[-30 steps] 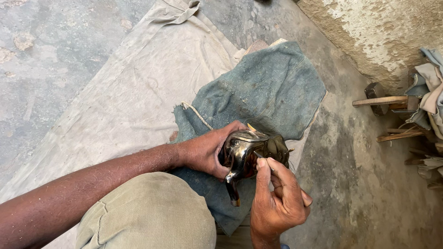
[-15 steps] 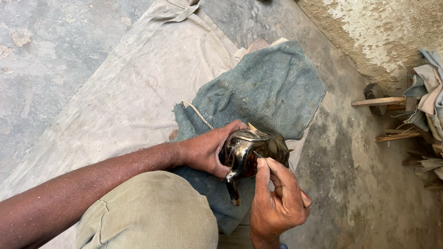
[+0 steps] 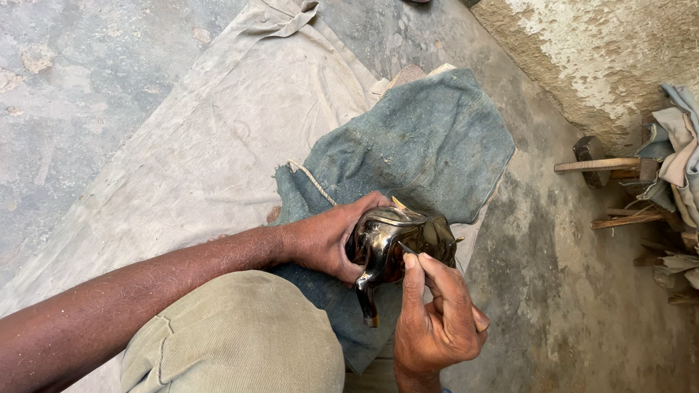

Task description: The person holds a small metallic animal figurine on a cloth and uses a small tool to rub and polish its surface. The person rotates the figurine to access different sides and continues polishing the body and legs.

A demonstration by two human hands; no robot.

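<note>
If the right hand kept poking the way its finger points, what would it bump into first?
Most likely the shiny dark metal figure: the right hand points its fingertip and a thin tool at it, seemingly already touching, while the left hand grips the other side.

Head camera, close, straight down.

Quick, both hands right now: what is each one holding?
Left hand: closed on the dark shiny metal figurine, steadying it over the blue cloth.
Right hand: closed on a thin tool, tip against the figurine.
</note>
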